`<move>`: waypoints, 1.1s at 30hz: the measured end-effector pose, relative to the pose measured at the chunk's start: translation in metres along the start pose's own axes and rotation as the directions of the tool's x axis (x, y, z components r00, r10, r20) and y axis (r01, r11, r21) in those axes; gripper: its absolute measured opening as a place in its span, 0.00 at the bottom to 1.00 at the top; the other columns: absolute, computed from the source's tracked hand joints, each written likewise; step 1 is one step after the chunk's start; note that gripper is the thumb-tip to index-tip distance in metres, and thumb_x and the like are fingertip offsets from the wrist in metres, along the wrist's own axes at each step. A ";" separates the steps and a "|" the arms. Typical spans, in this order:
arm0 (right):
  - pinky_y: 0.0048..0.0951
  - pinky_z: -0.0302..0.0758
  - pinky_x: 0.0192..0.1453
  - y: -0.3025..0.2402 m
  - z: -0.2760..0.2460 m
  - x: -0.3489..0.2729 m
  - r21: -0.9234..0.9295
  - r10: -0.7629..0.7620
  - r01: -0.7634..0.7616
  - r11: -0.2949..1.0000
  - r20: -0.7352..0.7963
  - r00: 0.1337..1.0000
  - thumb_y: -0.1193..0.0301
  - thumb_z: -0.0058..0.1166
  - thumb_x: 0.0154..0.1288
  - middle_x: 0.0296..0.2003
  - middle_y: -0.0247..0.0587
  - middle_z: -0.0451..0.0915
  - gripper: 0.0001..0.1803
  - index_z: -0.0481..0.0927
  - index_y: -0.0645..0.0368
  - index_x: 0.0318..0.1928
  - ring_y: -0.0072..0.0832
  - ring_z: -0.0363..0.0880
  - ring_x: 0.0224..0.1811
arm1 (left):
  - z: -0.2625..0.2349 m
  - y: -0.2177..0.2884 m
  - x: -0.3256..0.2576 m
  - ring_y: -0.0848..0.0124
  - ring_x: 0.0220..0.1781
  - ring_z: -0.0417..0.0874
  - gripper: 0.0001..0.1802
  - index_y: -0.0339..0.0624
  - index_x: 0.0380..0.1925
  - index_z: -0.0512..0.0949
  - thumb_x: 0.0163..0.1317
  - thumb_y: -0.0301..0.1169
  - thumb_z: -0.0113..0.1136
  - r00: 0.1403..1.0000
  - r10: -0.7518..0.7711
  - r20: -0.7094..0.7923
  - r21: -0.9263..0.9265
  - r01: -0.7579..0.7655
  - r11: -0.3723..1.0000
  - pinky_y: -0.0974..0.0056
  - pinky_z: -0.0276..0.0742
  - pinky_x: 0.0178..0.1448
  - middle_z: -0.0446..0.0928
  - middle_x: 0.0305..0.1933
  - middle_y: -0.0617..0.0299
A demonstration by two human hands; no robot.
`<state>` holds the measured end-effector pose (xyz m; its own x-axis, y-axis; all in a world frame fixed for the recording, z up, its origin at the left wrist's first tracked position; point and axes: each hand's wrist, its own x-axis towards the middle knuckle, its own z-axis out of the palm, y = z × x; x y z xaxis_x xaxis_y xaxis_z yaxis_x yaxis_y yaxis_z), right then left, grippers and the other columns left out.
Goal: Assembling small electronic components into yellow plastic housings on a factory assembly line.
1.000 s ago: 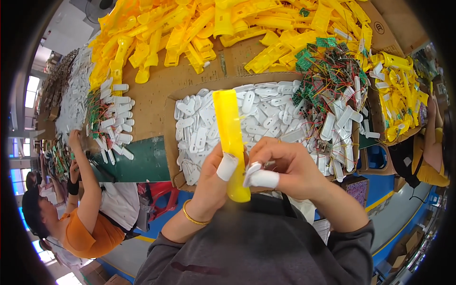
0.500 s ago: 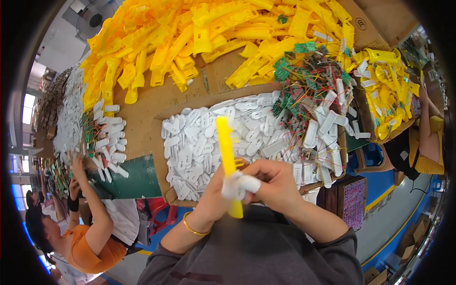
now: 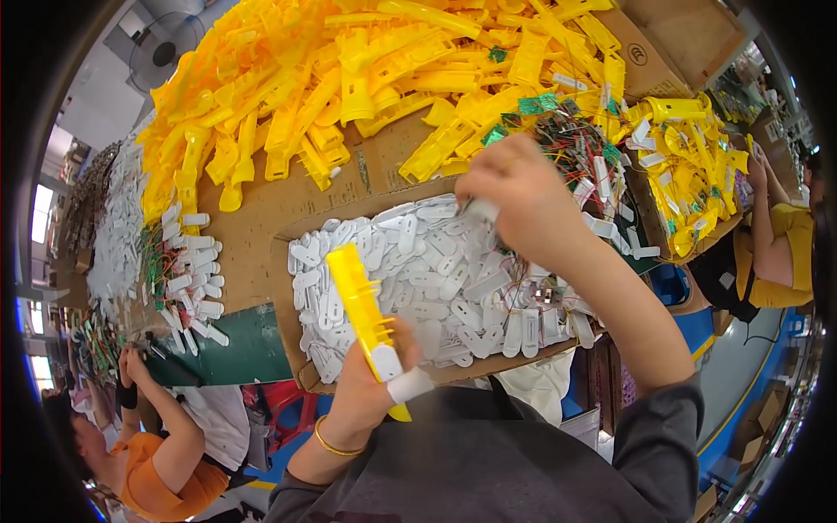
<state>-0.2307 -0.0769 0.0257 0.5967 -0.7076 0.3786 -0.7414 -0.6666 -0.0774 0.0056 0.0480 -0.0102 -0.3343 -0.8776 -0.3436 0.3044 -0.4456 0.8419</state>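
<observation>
Head camera view shows your left hand nearest you, fingers closed around a long yellow plastic piece that tilts up over the near edge of a cardboard tray. White plastic tabs fill that tray. Farther out, your right hand pinches one white tab above the tray's far side, beside a tangle of wired circuit boards. Beyond lies a big heap of yellow parts.
</observation>
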 end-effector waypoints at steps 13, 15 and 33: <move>0.26 0.69 0.39 -0.113 0.030 -0.032 0.895 0.185 -0.061 0.442 -0.024 0.983 0.83 0.51 0.48 0.31 0.39 0.73 0.24 0.76 0.59 0.50 0.32 0.73 0.35 | -0.008 0.010 -0.003 0.72 0.40 0.78 0.29 0.38 0.47 0.64 0.43 0.17 0.65 0.889 0.410 -0.203 0.286 -0.347 0.893 0.69 0.74 0.45 0.76 0.40 0.58; 0.26 0.70 0.35 -0.114 0.042 -0.038 0.857 0.215 -0.062 0.512 -0.057 0.975 0.83 0.51 0.48 0.30 0.39 0.74 0.25 0.77 0.59 0.50 0.31 0.73 0.32 | -0.009 0.007 -0.003 0.72 0.40 0.79 0.29 0.38 0.47 0.64 0.44 0.16 0.64 0.889 0.413 -0.199 0.278 -0.353 0.893 0.69 0.75 0.46 0.77 0.40 0.57; 0.31 0.69 0.24 -0.120 0.034 -0.048 0.693 0.343 -0.188 0.696 -0.091 0.935 0.78 0.60 0.46 0.24 0.39 0.72 0.27 0.74 0.60 0.51 0.34 0.71 0.22 | -0.004 0.002 0.019 0.73 0.35 0.77 0.19 0.40 0.43 0.67 0.50 0.21 0.61 0.938 0.208 -0.276 -0.007 -0.218 0.976 0.69 0.73 0.42 0.76 0.37 0.60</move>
<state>-0.1600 0.0286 -0.0149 0.2752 -0.8688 0.4117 -0.4153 -0.4936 -0.7641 0.0034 0.0293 -0.0169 -0.0042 -0.9650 -0.2622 0.3766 -0.2445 0.8935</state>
